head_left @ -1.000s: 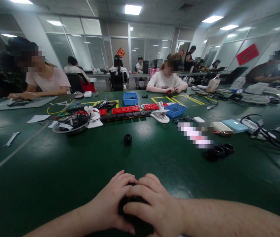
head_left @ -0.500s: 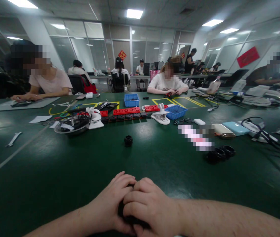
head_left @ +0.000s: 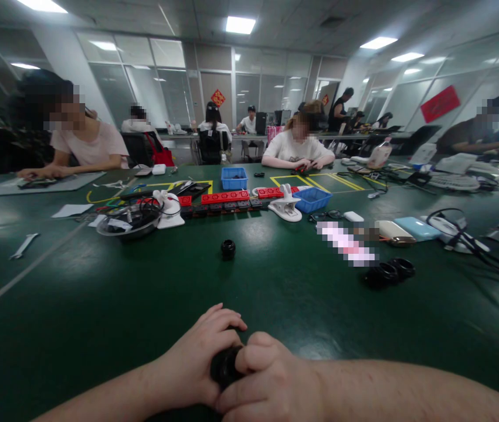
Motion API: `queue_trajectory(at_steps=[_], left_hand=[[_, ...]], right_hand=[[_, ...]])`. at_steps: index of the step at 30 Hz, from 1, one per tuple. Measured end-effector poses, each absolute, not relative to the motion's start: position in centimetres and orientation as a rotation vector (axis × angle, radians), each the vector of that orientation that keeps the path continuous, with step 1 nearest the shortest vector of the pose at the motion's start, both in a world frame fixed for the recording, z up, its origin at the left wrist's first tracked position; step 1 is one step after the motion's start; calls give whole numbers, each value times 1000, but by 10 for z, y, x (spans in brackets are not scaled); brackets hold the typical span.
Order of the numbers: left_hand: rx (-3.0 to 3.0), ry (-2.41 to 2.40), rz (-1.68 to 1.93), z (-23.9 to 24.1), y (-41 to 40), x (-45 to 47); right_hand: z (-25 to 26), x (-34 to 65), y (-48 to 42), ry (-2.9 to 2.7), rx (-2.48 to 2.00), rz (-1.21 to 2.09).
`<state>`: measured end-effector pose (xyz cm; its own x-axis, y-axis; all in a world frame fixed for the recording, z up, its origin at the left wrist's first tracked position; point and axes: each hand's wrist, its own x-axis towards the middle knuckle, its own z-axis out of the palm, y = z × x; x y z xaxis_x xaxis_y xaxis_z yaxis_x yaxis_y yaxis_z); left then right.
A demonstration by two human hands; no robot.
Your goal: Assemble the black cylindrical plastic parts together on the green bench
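Note:
A black, rounded part (head_left: 224, 368), partly hidden by fingers, is between my two hands low over the table. My left hand (head_left: 200, 347) wraps round its far and left side, thumb below. My right hand (head_left: 267, 375) is closed, with bent fingers gripping its right side. Beyond them a small black ring-shaped part (head_left: 228, 248) stands on the green table (head_left: 152, 281). Off to the right lie more black rounded parts with open rims (head_left: 383, 274), side by side.
A metal bowl (head_left: 112, 228) of black pieces and cables stands left of a white clip stand (head_left: 170, 212). Red power strips (head_left: 225, 197) run across the middle, near blue bins (head_left: 234, 178). A wrench (head_left: 24, 246) lies left. Phones and cables lie right. Several people sit around.
My right hand's fingers have drawn back and curled lower, so more of the black part shows between my hands. The left hand keeps its hold.

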<state>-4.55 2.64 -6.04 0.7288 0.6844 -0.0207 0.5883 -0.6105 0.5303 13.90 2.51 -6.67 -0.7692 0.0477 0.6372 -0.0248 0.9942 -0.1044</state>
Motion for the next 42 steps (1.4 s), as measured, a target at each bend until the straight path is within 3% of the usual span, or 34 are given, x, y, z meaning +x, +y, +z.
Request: queue_trajectory(at_steps=[6,15,30,38,42], left_hand=[[2424,931,278,-66,28,-48],[2456,899,323,-72,30,-48],[2427,944,385,-67,28,-45],[2457,915,400,-70,27,-49],[2442,912,398,-65,26,-46]], right_hand=[[-45,144,24,-2373,-314,107],[-63,135,26,-2388,-512,150],[-61,132,24,-2432,-71,606],[-52,142,19,-2528,-6,275],[-44,148,21,-2340,-234,167]])
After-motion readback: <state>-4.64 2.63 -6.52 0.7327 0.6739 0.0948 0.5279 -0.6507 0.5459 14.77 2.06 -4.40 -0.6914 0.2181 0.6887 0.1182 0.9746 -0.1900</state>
